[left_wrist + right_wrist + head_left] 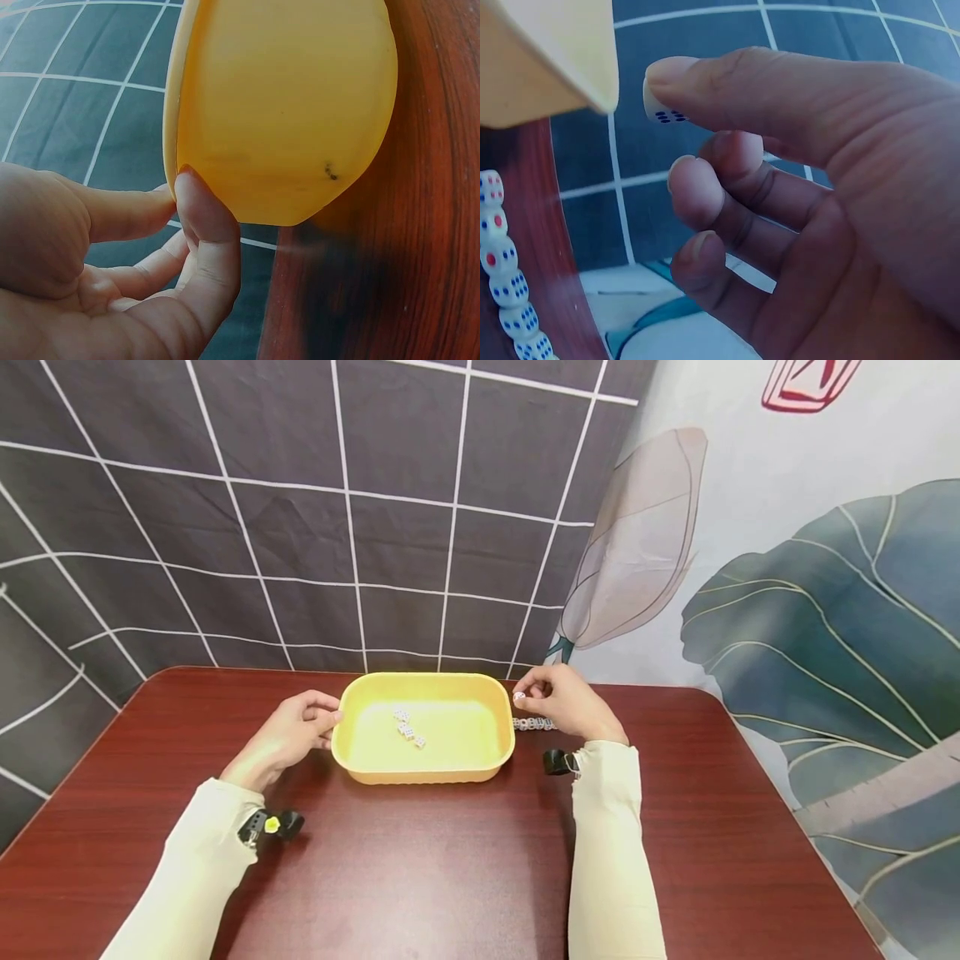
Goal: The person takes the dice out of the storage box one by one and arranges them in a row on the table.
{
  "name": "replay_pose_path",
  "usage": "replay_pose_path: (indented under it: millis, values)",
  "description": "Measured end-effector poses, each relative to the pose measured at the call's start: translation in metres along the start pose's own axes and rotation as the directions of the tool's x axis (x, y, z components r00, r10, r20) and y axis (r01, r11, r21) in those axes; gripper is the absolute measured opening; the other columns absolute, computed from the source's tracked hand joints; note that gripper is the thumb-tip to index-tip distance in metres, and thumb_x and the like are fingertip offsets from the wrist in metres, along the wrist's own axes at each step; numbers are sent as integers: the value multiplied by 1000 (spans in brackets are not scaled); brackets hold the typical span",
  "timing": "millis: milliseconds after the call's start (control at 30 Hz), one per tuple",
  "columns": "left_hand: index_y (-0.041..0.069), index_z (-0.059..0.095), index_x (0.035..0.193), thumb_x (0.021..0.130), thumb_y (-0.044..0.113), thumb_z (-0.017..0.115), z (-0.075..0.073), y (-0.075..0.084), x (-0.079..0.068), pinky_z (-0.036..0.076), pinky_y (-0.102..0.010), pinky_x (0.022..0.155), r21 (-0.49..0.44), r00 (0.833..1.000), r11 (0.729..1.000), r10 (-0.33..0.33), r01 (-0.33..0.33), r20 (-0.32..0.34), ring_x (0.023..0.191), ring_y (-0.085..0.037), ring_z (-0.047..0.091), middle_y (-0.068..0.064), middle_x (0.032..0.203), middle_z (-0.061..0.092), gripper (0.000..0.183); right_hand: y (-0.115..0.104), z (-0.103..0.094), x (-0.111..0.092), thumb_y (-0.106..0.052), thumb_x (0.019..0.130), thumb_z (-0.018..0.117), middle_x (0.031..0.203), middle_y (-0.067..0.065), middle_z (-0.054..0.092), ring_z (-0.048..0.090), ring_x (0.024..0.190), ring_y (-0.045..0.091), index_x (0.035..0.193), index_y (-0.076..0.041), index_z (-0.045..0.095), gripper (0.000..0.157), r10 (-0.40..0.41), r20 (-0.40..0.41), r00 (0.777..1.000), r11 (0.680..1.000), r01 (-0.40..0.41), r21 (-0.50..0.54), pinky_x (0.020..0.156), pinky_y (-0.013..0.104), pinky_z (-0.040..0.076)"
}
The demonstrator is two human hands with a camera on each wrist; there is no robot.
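A yellow plastic basin [427, 777] stands on the table with several white dice [406, 731] inside. My left hand [296, 731] pinches its left rim between thumb and finger, one fingertip lying against the outer wall [292, 112] in the left wrist view. Just past the right rim, my right hand [562, 700] pinches one white die [662, 111] with blue pips between thumb and index finger. Its other fingers curl loosely below. A row of white dice [508, 288] with red and blue pips lies beside the basin, partly hidden by the right hand in the head view.
The dark red wooden table [435, 868] reaches back to a grey cloth [285, 527] with white grid lines. To the right hangs a pale cloth [750, 460] printed with leaves. Each wrist carries a small black camera [558, 762].
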State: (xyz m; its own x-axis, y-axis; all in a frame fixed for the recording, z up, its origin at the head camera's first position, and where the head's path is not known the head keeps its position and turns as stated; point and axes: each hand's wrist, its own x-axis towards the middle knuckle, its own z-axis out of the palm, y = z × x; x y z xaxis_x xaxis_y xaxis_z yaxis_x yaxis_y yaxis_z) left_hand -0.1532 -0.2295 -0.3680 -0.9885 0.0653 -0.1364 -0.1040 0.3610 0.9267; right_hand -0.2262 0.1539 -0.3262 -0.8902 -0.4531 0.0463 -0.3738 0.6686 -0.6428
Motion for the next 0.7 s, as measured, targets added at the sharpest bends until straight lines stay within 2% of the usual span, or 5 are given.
replay_pose_path:
  millis: [367,700]
  values:
    - [-13,46,130,104,7,53,0,-2,1,58,-21,68,-8,1000,1000,-3,3,1,72,-7,61,-12,98,65,33,22,-12,-9,-9,94,70,74,0,52,49,72,16,101,-7,75,8,41,-44,998,999,-41,1,66,24,42]
    - [-14,47,129,104,7,54,-1,0,0,58,-22,68,0,1000,1000,1,-1,-1,71,-7,61,-12,97,66,33,47,-20,-22,-11,96,69,76,0,51,50,74,16,107,-5,74,14,149,-109,983,988,-151,-10,69,28,43]
